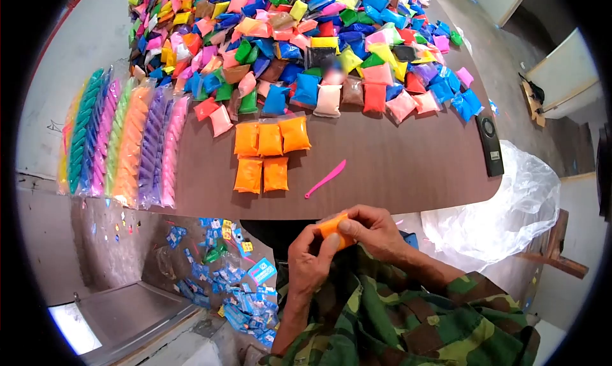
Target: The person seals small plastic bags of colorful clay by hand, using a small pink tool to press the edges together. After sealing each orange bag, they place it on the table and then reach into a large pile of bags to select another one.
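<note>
My left hand [312, 253] and my right hand [375, 231] are closed on one orange packet [334, 229], held between thumbs and fingers just off the table's front edge. On the brown table [389, 168] ahead lie several orange packets [269, 140] in two rows, three behind and two in front. To their right rests a pink plastic knife [326, 179], slanted. Behind them spreads a large heap of small coloured packets [306, 89], among them blue, pink, red, yellow and green ones.
Long bags of twisted coloured material [132, 143] line the table's left side. A black device [489, 145] lies at the right edge. Clear plastic sheeting [503, 207] hangs beyond it. Blue wrappers [245, 302] litter the floor at lower left.
</note>
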A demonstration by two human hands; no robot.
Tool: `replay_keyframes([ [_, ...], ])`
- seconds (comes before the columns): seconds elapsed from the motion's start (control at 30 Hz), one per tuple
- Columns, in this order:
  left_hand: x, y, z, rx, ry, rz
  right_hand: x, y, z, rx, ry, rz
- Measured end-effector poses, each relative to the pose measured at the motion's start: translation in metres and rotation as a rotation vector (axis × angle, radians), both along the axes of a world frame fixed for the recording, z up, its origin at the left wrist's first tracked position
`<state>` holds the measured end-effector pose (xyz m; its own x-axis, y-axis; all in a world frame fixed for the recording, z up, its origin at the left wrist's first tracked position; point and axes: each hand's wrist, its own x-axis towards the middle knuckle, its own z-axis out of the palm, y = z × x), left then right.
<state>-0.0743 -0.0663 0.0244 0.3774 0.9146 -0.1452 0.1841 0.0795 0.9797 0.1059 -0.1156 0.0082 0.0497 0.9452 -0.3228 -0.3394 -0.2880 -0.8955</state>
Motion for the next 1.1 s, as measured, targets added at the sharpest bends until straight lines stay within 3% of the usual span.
replay_keyframes([
  [0.1,0.003,-0.007,-0.006,-0.09,-0.018,0.02,-0.001,0.0,-0.008,0.045,-0.037,-0.088],
  [0.37,-0.008,0.002,-0.001,-0.06,0.117,-0.06,0.0,0.003,0.004,0.022,0.07,-0.007],
  [0.57,0.003,-0.007,-0.004,-0.151,-0.111,0.075,-0.001,0.003,0.003,0.031,0.11,-0.056],
  [0.77,-0.015,-0.001,-0.004,-0.121,0.028,-0.028,-0.005,0.007,0.007,0.025,0.076,-0.027],
  [1.1,-0.017,0.006,-0.002,-0.2,-0.163,0.162,-0.015,0.035,0.01,0.057,0.02,-0.062],
])
